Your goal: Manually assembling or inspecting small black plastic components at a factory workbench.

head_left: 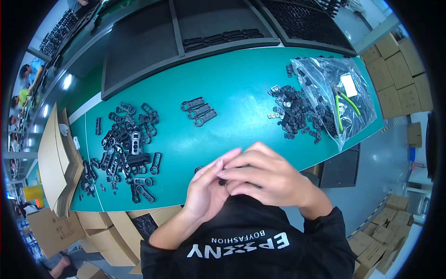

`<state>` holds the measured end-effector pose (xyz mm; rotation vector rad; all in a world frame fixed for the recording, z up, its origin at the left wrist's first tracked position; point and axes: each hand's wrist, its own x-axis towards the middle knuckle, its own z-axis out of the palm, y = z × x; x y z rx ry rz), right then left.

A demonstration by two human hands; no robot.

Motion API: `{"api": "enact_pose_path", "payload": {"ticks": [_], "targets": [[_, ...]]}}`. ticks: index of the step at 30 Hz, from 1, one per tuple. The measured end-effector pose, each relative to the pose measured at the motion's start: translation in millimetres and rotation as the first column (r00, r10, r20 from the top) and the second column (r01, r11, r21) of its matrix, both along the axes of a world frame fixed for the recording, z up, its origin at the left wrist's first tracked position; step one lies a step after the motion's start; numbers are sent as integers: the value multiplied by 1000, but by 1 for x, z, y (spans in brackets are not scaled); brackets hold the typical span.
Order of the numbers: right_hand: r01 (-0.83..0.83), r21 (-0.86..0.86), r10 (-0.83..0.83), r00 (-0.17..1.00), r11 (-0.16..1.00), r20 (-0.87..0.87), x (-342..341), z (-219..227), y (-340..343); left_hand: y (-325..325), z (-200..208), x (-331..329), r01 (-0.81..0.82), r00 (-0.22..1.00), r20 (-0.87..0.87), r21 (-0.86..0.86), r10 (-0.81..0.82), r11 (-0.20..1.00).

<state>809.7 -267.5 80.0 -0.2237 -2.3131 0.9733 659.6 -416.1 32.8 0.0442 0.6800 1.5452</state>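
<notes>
My left hand (203, 189) and my right hand (267, 176) meet over the table's near edge, fingers curled toward each other. Between them shows a small dark bit of a black plastic part (222, 182); the rest of it is hidden by the fingers. A black ring end (198, 169) peeks out beyond my left hand; I cannot tell whether it is held or lies on the table. Farther out, several long black plastic pieces with ring ends (199, 111) lie side by side. A heap of similar black pieces (123, 149) spreads to the left.
A pile of small black parts (293, 109) lies at the right, beside a clear plastic bag (325, 79) with green-handled pliers (340, 111) on it. Black trays (139, 51) line the far edge of the green table (241, 83). Cardboard sheets (55, 160) stand at the left.
</notes>
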Motion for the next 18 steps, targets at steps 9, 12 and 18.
{"api": "enact_pose_path", "payload": {"ticks": [9, 12, 18], "targets": [[248, 249, -325, 882, 936, 341, 19, -38, 94, -138, 15, -173, -689, 550, -482, 199, 682, 697], [195, 218, -268, 883, 956, 386, 11, -40, 93, -194, -1, -256, -772, 226, -907, 57, 356, 634], [135, -283, -16, 921, 950, 388, -8, -25, 56, -210, -43, -278, -773, -233, -916, -29, -326, 634]]}}
